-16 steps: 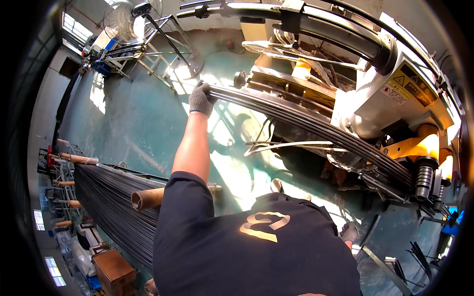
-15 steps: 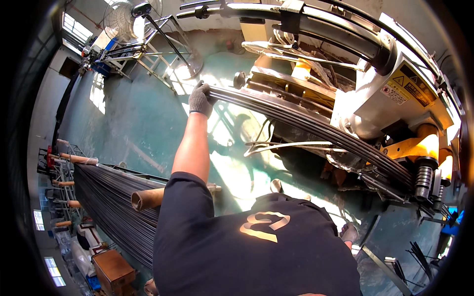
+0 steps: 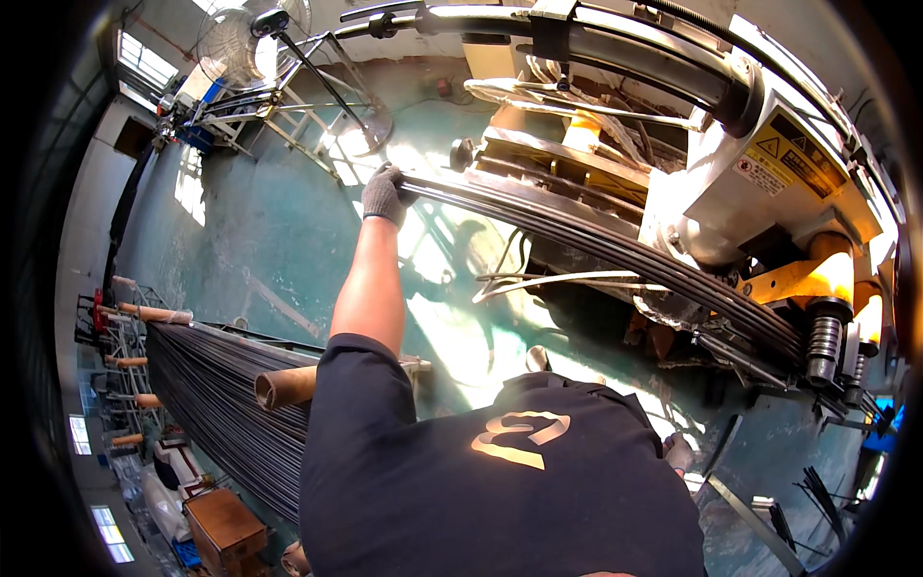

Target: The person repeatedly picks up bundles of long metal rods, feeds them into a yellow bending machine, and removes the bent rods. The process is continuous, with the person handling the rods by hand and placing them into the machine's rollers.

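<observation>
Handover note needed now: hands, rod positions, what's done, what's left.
Left hand: gloved, gripping the free end of the rod bundle, arm stretched out.
Right hand: gloved, low at the side; only partly in view, grip unclear.
The bundle runs from that hand into the rollers of the bending machine.
Stock rods lie on the rack at left.
Done: bundle fed to the rollers.
Left: cannot judge any bending.

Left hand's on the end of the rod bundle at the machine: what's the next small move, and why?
Probably keep the left hand gripping and steady the rod bundle: its far end lies in the machine's rollers while this end hangs unsupported over the floor.
</observation>
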The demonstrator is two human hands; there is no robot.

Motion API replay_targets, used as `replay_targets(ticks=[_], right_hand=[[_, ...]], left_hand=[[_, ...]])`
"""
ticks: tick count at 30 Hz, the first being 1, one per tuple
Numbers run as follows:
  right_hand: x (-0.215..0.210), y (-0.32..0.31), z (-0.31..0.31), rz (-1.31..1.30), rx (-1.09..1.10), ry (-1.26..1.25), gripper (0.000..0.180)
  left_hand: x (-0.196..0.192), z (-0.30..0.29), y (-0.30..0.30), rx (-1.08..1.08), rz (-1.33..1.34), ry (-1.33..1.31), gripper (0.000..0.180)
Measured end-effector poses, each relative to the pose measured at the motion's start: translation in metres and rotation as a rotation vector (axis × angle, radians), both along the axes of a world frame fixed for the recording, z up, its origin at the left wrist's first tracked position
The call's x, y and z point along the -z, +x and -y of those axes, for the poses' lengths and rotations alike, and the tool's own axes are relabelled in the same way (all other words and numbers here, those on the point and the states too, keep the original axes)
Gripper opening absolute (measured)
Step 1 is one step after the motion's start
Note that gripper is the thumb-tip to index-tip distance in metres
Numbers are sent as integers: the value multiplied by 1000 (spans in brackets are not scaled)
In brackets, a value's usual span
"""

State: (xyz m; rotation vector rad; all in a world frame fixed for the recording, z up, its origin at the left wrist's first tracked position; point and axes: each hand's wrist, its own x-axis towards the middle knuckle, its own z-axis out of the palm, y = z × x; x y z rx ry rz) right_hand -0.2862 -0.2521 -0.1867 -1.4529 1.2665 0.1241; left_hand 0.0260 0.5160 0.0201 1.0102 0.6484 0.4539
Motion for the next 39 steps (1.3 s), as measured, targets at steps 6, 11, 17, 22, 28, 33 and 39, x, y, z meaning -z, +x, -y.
replay_targets(ticks=[6, 11, 17, 22, 28, 33, 39], right_hand=[[-12, 5, -3, -30, 60, 4, 22], [-9, 3, 0, -3, -12, 44, 23], [-9, 9, 1, 27, -1, 80, 23], [-10, 16, 0, 5, -10, 68, 22], [7, 9, 6, -2, -34, 60, 22], [44, 18, 33, -9, -90, 68, 18], [65, 21, 34, 60, -516, -188, 17]], left_hand=[[14, -28, 4, 189, 49, 7, 12], [28, -42, 1, 352, 82, 694, 15], [1, -20, -7, 275, 195, 80, 26], [-19, -5, -23, 269, 163, 15, 29], [-30, 20, -28, 222, 130, 19, 32], [-18, -1, -41, 433, 173, 73, 29], [-26, -7, -35, 489, 58, -23, 36]])
